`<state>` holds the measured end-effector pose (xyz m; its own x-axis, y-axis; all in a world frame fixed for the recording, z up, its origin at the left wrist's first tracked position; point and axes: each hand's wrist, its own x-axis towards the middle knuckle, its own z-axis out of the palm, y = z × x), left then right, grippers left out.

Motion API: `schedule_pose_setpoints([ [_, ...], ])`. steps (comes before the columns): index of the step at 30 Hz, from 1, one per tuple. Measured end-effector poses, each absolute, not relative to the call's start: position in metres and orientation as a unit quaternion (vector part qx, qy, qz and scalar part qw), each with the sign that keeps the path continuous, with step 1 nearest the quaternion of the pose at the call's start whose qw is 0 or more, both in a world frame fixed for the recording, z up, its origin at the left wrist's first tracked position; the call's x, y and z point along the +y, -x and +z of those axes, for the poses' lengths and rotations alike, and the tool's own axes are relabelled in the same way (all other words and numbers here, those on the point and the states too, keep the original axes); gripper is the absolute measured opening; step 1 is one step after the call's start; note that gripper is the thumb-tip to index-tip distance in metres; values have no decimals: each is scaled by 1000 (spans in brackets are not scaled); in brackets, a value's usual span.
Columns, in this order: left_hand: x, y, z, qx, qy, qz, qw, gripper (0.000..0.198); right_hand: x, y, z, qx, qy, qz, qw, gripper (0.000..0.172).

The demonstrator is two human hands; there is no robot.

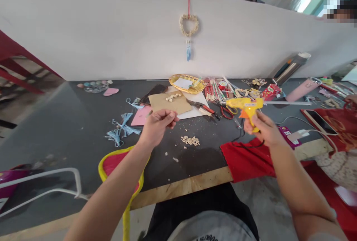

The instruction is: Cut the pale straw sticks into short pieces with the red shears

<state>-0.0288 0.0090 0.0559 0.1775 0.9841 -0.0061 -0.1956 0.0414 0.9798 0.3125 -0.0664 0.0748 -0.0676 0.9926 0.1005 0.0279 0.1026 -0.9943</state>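
Observation:
My right hand [260, 126] grips a yellow hot glue gun [247, 104] by its handle, with a clear glue stick [290, 103] jutting from its back end and the nozzle turned left. Fingers pinched together, my left hand [159, 125] hovers over the table; what it holds, if anything, is too small to make out. Just beyond it, a small cluster of pale wooden pieces [173, 97] rests on a brown paper sheet [158, 103]. Nearer the table's front edge lies a loose pile of short wooden bits [190, 141].
Blue tassels [122, 125] and pliers [201, 105] lie around the paper. Behind stands a wicker basket [186, 84]; a heart-shaped ornament [189, 25] hangs on the white partition. Red cloth [245, 159] drapes over the front edge. A pink bottle [304, 89] and a phone [319, 122] sit at right.

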Motion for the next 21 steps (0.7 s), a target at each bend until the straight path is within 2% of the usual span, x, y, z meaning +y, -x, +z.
schedule_pose_setpoints([
  [2,7,37,61,414,-475,520,577,27,-65,-339,97,-606,535,361,465,29],
  [5,6,47,65,421,-468,544,555,24,-58,-371,121,-641,654,109,388,27],
  [8,7,53,66,430,-453,575,529,21,-47,-385,113,-621,734,-94,259,37],
  [11,9,56,64,442,-446,585,513,19,-39,-383,76,-629,760,-120,109,44],
  [14,10,56,64,442,-460,577,510,16,-42,-372,34,-674,730,-105,34,42],
  [17,11,51,65,443,-464,574,509,16,-49,-360,7,-695,713,-96,-7,41],
  [21,8,39,65,448,-479,545,523,22,-53,-354,-5,-697,708,-111,19,43],
])
